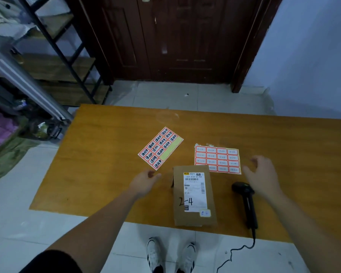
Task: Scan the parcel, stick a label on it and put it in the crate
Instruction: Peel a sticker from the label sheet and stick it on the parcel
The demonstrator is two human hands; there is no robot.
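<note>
1. The parcel, a brown box with a white shipping slip, lies flat at the near edge of the surface.
2. The left hand hovers just left of it, grip apart and empty.
3. The right hand hovers above the black scanner, grip apart.
4. Two label sheets lie farther back.

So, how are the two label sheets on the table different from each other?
The left label sheet lies turned at an angle; the right label sheet lies nearly square to the table. The left one carries bold black handwriting and a bare yellow strip; the right one's labels look almost blank, with no strip. Both have red-bordered labels.
</note>
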